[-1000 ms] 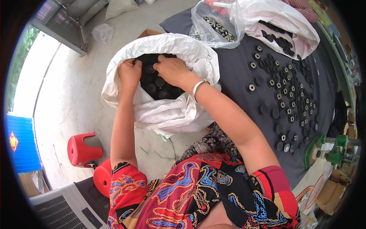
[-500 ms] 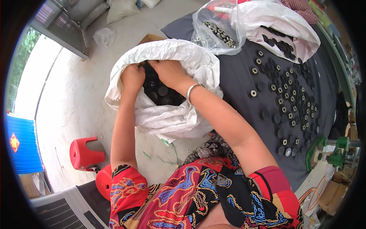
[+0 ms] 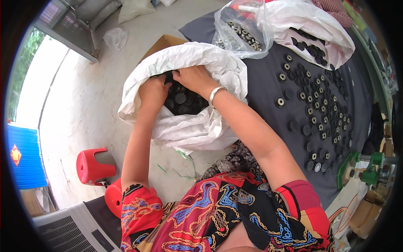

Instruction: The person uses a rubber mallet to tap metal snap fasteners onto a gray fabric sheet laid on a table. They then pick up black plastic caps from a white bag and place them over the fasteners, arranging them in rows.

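Note:
A white woven sack (image 3: 184, 132) stands in front of me with its mouth rolled back. Inside it lie many round black discs (image 3: 181, 98). Both of my hands reach into the opening, close together near its far side. My left hand (image 3: 154, 90) has its fingers curled inward, beside the left wall of the sack. To its right, my right hand (image 3: 194, 78), below a silver bangle, is bent with its fingertips close to the left one's. Dark material lies between the fingertips; I cannot make out what each hand grips.
On the right, a dark cloth-covered table (image 3: 268, 80) bears scattered black discs and metal-centred rollers (image 3: 302, 96). A clear bag of metal parts (image 3: 243, 35) and another white sack (image 3: 310, 25) lie farther back. A green clamp tool (image 3: 371, 168) is at right, a red stool (image 3: 94, 166) at left.
My fingers have drawn slightly nearer to me inside the sack, and the left hand has turned and curled more. The view has shifted a little; more of the cardboard behind the sack shows.

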Demonstrator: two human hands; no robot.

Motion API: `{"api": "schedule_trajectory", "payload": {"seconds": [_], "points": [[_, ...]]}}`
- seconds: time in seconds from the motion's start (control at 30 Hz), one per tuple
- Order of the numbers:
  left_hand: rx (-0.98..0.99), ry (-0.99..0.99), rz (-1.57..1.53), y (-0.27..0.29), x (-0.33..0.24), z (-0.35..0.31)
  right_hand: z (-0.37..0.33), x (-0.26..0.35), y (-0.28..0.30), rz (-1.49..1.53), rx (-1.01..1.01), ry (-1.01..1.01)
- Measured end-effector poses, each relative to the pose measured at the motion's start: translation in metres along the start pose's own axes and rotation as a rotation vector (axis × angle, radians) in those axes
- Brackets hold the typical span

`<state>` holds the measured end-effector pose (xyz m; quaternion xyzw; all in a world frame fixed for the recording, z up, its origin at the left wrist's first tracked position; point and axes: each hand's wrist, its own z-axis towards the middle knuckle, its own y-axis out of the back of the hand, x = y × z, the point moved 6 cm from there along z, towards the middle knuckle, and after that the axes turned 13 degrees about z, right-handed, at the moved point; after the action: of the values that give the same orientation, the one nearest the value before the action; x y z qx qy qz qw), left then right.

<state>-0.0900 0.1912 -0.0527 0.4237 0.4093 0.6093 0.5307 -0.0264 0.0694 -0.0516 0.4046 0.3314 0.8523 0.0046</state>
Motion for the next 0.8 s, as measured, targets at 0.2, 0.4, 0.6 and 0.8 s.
{"api": "schedule_trajectory", "payload": {"seconds": [0.2,0.4,0.6,0.8], "points": [[-0.126,-0.068,0.083,-0.016,-0.012,0.008,-0.011,-0.006,0.008,0.069,-0.019,-0.068],[-0.232,0.119,-0.074,-0.012,0.000,-0.008,-0.028,0.002,0.013,0.073,0.089,-0.205],[-0.026,0.474,-1.309,0.010,-0.009,-0.029,-0.050,0.035,0.050,0.540,-0.089,-0.069],[0.488,0.878,-2.105,0.040,-0.151,-0.106,-0.124,0.115,0.124,0.082,-0.283,0.415]]}}
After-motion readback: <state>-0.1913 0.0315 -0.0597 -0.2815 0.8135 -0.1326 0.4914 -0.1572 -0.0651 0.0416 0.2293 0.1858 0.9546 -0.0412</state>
